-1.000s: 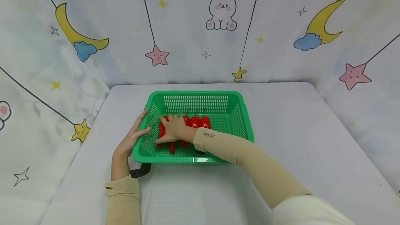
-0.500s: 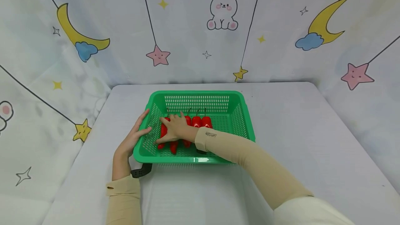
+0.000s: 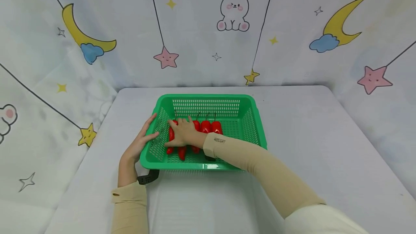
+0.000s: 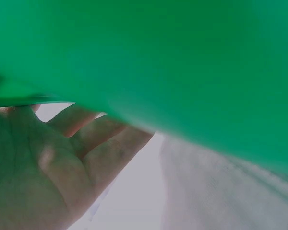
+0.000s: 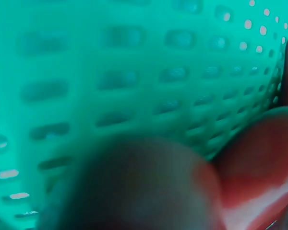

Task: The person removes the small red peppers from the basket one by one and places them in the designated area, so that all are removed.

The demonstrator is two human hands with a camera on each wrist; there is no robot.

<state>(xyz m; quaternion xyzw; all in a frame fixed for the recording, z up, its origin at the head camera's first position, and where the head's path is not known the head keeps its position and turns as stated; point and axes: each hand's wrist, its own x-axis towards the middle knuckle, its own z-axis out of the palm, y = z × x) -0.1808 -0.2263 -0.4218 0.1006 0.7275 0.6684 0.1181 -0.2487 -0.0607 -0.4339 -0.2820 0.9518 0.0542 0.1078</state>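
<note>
A green plastic basket [image 3: 195, 167] with slotted walls stands before me in the head view. My left hand [image 3: 135, 146] grips its left rim, thumb over the edge; in the left wrist view, the basket wall [image 4: 173, 62] covers its fingertips. Several red chili peppers [image 3: 206, 126] with thin stems lie side by side in the basket, stems away from me. Over the left ones my right hand [image 3: 183, 132] is spread, thumb and fingers reaching across the leftmost pepper [image 3: 171, 135]. The right wrist view shows a glossy red pepper [image 5: 264, 163] close to the slotted wall.
The basket stands on a white-covered table [image 3: 299, 136]. A pale curtain [image 3: 195, 28] printed with moons, stars and a rabbit hangs behind and along the sides. A black strap [image 3: 148, 177] sits at my left wrist, just below the basket's front left corner.
My right thumb has drawn in slightly toward the fingers, and the leftmost pepper has shifted a little to the right. The whole view has drifted slightly; my left hand keeps its hold.
</note>
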